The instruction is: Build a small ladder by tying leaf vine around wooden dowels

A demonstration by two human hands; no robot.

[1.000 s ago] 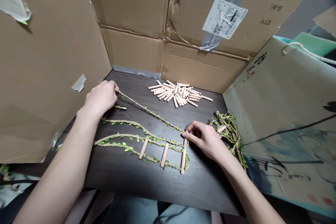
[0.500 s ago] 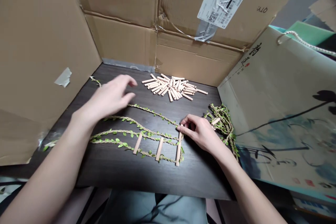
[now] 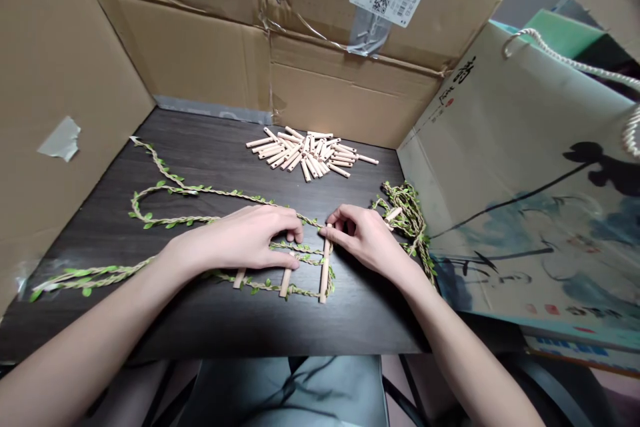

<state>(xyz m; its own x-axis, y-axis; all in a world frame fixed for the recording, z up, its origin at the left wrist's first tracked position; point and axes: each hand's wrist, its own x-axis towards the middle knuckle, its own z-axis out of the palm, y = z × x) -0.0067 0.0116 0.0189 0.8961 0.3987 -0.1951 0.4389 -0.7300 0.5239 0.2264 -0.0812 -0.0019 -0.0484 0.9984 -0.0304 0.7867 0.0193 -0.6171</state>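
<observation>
Three wooden dowels (image 3: 285, 282) lie side by side as rungs across two strands of artificial leaf vine (image 3: 260, 287). My right hand (image 3: 363, 238) is shut at the top end of the rightmost dowel (image 3: 325, 271), pinching the vine there. My left hand (image 3: 240, 238) lies over the vine strands, its fingertips near that same spot, and its palm hides part of the rungs. A long vine length (image 3: 185, 190) loops across the left of the table. Several loose dowels (image 3: 305, 155) lie in a heap at the back. A tangled vine bundle (image 3: 407, 220) with a dowel sits to the right.
The dark wood-grain tabletop (image 3: 200, 140) is walled by cardboard box flaps (image 3: 350, 93) at the back and left. A printed paper bag (image 3: 505, 227) with rope handles stands at the right. My lap shows below the table's front edge.
My left hand has let go of the vine and moved from the upper left down onto the rungs. The vine now lies looped on the left. My right hand has stayed at the dowel.
</observation>
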